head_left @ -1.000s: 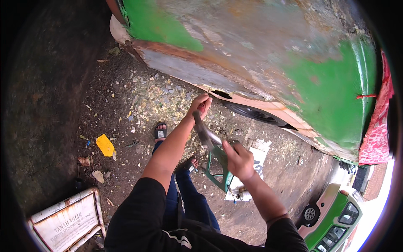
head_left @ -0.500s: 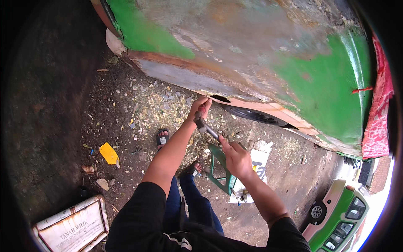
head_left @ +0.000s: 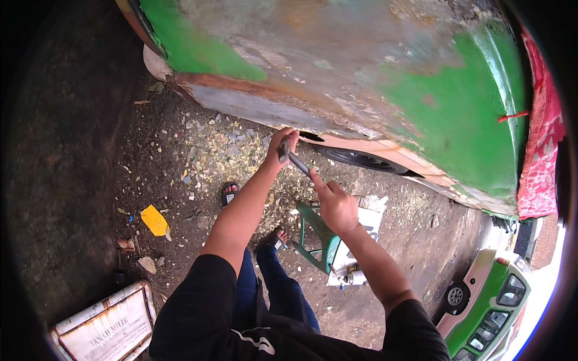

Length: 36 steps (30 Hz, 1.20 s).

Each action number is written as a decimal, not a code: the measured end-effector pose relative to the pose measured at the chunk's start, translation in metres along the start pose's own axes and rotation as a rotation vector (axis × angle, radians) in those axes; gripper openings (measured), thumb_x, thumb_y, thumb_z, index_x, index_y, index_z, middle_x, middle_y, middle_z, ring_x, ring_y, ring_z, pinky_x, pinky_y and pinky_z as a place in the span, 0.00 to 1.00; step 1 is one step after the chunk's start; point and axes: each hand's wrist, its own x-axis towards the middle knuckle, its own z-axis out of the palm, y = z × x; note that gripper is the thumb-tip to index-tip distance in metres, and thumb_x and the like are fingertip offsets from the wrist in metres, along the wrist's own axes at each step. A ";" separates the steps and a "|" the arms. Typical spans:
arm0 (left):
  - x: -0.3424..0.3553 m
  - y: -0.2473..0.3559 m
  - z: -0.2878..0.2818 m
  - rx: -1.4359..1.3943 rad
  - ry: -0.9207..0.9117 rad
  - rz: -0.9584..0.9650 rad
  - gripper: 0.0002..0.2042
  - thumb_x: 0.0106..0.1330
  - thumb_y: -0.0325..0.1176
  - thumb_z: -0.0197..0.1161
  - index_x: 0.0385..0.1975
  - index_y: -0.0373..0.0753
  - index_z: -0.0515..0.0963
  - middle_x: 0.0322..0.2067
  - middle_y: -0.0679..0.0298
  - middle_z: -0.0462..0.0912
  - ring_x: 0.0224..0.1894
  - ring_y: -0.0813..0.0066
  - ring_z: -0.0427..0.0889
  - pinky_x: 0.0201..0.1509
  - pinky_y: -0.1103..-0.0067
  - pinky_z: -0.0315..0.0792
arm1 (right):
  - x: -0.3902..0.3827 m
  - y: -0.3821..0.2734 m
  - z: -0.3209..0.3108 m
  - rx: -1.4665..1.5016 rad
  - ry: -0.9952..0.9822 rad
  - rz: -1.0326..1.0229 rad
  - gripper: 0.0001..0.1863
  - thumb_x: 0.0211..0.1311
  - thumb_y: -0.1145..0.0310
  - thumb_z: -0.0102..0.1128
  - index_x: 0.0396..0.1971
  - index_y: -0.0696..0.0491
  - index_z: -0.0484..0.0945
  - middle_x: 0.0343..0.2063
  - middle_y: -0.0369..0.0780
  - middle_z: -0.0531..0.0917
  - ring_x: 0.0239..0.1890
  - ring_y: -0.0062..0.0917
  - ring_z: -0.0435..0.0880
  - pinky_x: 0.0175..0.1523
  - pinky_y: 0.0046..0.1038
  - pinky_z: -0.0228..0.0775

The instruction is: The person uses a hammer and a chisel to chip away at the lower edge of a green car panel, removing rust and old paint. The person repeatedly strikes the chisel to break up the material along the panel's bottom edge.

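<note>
My right hand is closed round the handle of a hammer, index finger along the shaft. The hammer's head overlaps my left wrist in the view; whether it touches anything I cannot tell. My left hand is closed at the lower edge of a vehicle's body, beside a dark gap in the pale lower panel. Whatever my left fingers grip is hidden. The body has green paint, with large bare, greyish-brown and rusty patches.
A green stool stands below my right forearm, beside a white printed sheet. Paint flakes litter the dirt ground around my sandalled feet. A yellow piece lies left, a white sign lower left. A green-and-pink van is parked right.
The hammer has moved up and away from me, its head nearer my left hand. My right hand has risen slightly. The whole view has shifted a little; my left hand stays at the panel edge.
</note>
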 end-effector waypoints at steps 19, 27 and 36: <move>-0.072 -0.046 -0.007 -0.173 -0.025 0.117 0.14 0.68 0.27 0.57 0.21 0.32 0.63 0.22 0.62 0.62 0.25 0.72 0.61 0.33 0.76 0.60 | -0.119 0.009 0.013 0.499 0.061 0.379 0.20 0.61 0.75 0.63 0.55 0.57 0.77 0.31 0.47 0.84 0.25 0.31 0.84 0.31 0.27 0.74; -0.118 -0.027 -0.038 -0.035 -0.140 0.136 0.11 0.70 0.28 0.56 0.25 0.32 0.67 0.25 0.63 0.64 0.27 0.74 0.63 0.36 0.79 0.62 | -0.170 0.013 0.000 0.614 0.059 0.754 0.16 0.57 0.66 0.70 0.40 0.62 0.81 0.22 0.45 0.84 0.25 0.21 0.82 0.32 0.25 0.73; -0.172 0.086 -0.097 -0.007 -0.254 0.280 0.07 0.67 0.24 0.59 0.27 0.32 0.70 0.30 0.62 0.73 0.32 0.74 0.73 0.39 0.79 0.69 | -0.262 -0.007 -0.077 0.593 0.210 0.874 0.19 0.56 0.66 0.70 0.40 0.67 0.80 0.25 0.48 0.84 0.27 0.23 0.82 0.34 0.28 0.73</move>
